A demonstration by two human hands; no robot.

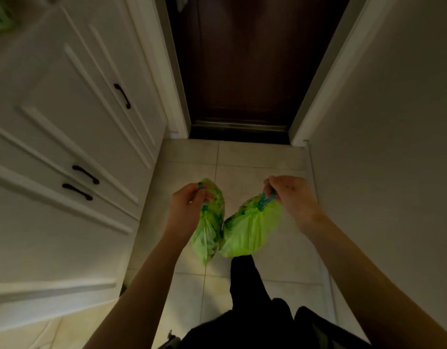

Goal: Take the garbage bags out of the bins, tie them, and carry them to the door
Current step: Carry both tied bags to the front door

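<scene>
Left hand (189, 200) closed around the blue drawstring of the left green bag (209, 230); right hand (290, 195) closed around the blue drawstring loop of the right green bag (250, 231). Both bags gathered shut at the top, hanging side by side and touching, above the tiled floor (255, 159). Dark wooden door (242, 71) straight ahead, shut. White cabinet (54, 147) with dark handles to the left, plain wall (393, 147) to the right
</scene>
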